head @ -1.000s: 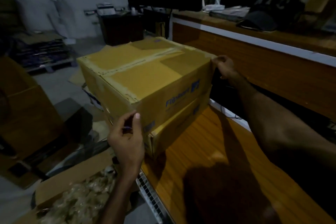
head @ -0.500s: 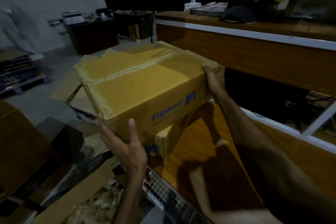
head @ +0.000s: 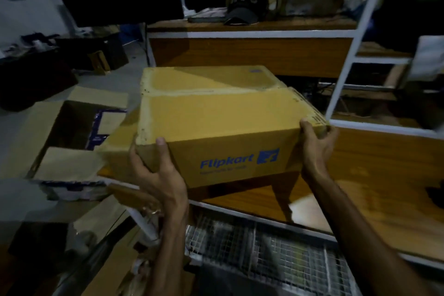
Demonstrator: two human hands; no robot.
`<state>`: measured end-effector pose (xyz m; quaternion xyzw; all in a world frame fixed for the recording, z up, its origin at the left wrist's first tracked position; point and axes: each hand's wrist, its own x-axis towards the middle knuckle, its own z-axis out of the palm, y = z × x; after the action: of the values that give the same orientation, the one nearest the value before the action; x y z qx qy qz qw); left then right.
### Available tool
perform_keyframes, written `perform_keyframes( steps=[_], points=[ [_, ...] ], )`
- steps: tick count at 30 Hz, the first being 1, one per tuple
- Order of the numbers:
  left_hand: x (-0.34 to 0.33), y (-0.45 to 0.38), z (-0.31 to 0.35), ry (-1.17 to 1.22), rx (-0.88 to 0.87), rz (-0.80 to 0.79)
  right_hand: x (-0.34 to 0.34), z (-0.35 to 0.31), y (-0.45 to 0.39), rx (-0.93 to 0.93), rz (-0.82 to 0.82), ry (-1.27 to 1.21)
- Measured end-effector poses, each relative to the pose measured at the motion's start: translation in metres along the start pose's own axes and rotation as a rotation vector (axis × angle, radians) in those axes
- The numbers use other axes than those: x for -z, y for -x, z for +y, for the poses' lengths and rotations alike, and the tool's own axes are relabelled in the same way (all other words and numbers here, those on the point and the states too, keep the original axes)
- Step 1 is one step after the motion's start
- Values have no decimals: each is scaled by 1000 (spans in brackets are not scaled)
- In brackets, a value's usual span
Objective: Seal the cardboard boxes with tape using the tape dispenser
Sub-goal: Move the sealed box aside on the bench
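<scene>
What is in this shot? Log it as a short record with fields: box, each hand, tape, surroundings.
box: closed Flipkart cardboard box, held above the wooden table
left hand: left hand grips the near left corner, thumb on the front face
right hand: right hand grips the near right corner
tape: a strip already runs along the top seam; no dispenser in view
surroundings: open cardboard box to the left, dark cap on the shelf behind

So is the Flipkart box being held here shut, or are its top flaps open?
Shut. The Flipkart box has its top flaps lying flat with a tape strip along the seam, gripped at its near corners by the left hand and right hand.
</scene>
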<state>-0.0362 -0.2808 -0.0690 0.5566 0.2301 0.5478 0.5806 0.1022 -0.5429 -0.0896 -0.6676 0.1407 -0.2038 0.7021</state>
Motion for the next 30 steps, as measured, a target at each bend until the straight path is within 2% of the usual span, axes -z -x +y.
perform_keyframes(
  steps=[4,8,14,19,25,27,30],
  points=[
    [-25,50,13,67,-1,-191,92,7,9,-39,191,-15],
    [-39,106,5,49,94,-305,166,26,16,-46,353,14],
    [-62,173,-28,-5,182,-430,239,61,11,-42,449,160],
    [-68,220,-69,-186,272,-498,284,85,0,-59,399,244],
    [-83,229,-78,-302,297,-475,315,90,-17,-43,212,308],
    [-89,230,-75,-413,181,-507,329,93,-28,-35,159,337],
    [-99,229,-68,-613,-159,-631,355,92,-39,19,64,375]
  ],
)
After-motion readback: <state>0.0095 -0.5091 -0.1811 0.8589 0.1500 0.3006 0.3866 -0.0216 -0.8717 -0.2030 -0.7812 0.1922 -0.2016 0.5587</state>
